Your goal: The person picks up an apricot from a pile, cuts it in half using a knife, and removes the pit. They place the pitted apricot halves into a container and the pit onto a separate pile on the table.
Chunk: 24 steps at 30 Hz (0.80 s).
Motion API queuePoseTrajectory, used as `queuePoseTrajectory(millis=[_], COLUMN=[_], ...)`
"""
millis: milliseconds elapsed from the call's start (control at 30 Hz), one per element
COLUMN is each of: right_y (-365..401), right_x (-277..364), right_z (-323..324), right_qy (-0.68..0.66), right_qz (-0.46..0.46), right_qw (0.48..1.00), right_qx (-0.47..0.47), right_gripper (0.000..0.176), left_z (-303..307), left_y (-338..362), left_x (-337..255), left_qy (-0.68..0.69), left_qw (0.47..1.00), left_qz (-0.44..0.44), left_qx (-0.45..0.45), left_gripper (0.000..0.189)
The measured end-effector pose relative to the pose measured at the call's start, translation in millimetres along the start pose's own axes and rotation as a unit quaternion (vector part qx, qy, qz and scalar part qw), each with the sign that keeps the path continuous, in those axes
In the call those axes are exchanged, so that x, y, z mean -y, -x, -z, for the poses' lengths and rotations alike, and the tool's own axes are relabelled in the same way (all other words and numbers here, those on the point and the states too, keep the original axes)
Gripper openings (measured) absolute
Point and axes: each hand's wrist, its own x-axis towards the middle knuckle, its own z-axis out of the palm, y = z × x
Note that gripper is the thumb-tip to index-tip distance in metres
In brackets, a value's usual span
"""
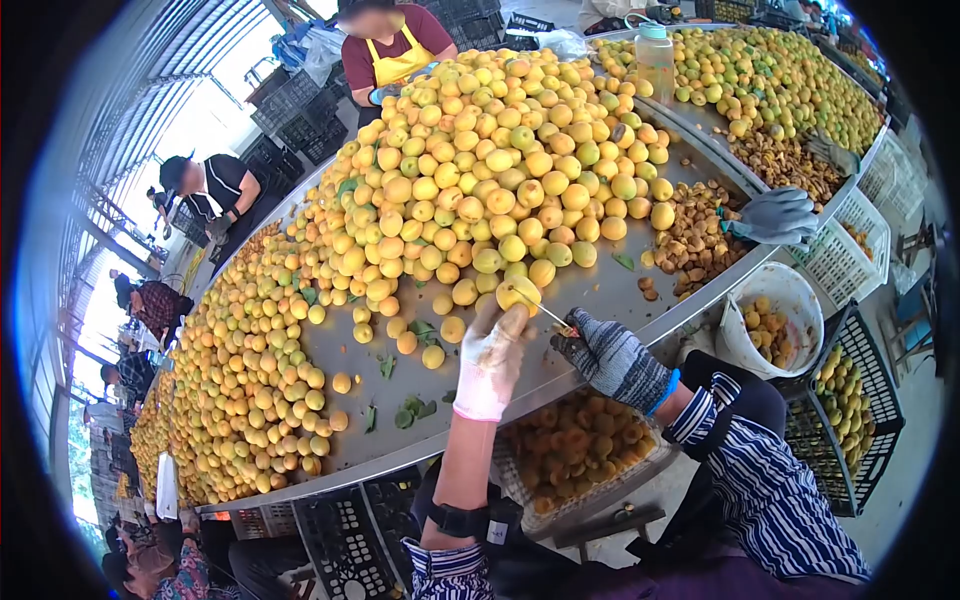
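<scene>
We are working at a long metal table point(610, 285) that is carrying a broad heap of apricots point(470, 180). Below its edge, a basket point(615, 482) is holding halved fruit. Our left hand point(490, 360), in a white glove, is gripping 1 apricot point(518, 293) just above the table's near edge. Our right hand point(610, 355), in a grey knit glove, is pinching a thin blade point(548, 313), with its tip lying against that apricot.

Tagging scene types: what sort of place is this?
Probably a fruit-pitting workshop: long metal table heaped with apricot-like fruit, a pile of pits, halved fruit below, right hand holding a small knife.
</scene>
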Motion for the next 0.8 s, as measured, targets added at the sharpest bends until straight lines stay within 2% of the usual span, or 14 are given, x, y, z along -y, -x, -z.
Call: queuePoseTrajectory(millis=[67, 133, 233, 300, 367, 400, 500, 533, 633, 700, 733, 800], right_y=[0, 2, 3, 1, 0, 0, 1, 1, 1, 2, 2, 0], right_x=[0, -1, 1, 9, 13, 13, 8, 7, 4, 2, 3, 7], right_z=[1, 2, 1, 4, 6, 7, 3, 3, 1, -3, -4, -8], right_qy=[0.006, 0.013, 0.008, 0.018, 0.016, 0.014, 0.016, 0.015, 0.000, 0.015, 0.014, 0.023], right_qz=[0.001, 0.002, 0.013, -0.034, -0.028, -0.021, -0.004, -0.006, -0.012, -0.004, -0.007, -0.050], right_qw=[1.000, 1.000, 1.000, 0.999, 0.999, 0.999, 1.000, 1.000, 0.999, 1.000, 1.000, 0.998], right_qx=[-0.004, -0.008, -0.015, 0.030, 0.033, 0.036, 0.025, 0.024, 0.030, 0.025, 0.024, 0.035], right_gripper=[0.023, 0.024, 0.022, 0.021, 0.021, 0.021, 0.023, 0.023, 0.021, 0.021, 0.021, 0.022], left_z=[-12, -13, -21, -21, -16, -15, -10, -10, -13, -17, -20, -25], left_y=[0, -2, 1, 4, 4, 3, 2, 2, 2, 3, 2, 2], left_x=[-2, 0, -1, 1, 0, -2, -6, -6, -7, -8, -5, 2], left_qy=[-0.006, 0.046, -0.060, -0.110, -0.217, -0.219, -0.372, -0.373, -0.356, -0.290, -0.291, -0.160], left_qw=[1.000, 0.998, 0.998, 0.993, 0.970, 0.970, 0.915, 0.915, 0.924, 0.954, 0.954, 0.981], left_qz=[0.011, 0.030, 0.006, -0.001, -0.088, -0.086, -0.147, -0.145, -0.134, -0.060, -0.057, 0.055], left_qx=[0.017, 0.028, -0.022, -0.043, -0.057, -0.055, -0.049, -0.047, -0.042, -0.043, -0.042, -0.094], left_gripper=[0.050, 0.047, 0.046, 0.046, 0.043, 0.043, 0.042, 0.042, 0.042, 0.049, 0.049, 0.056])
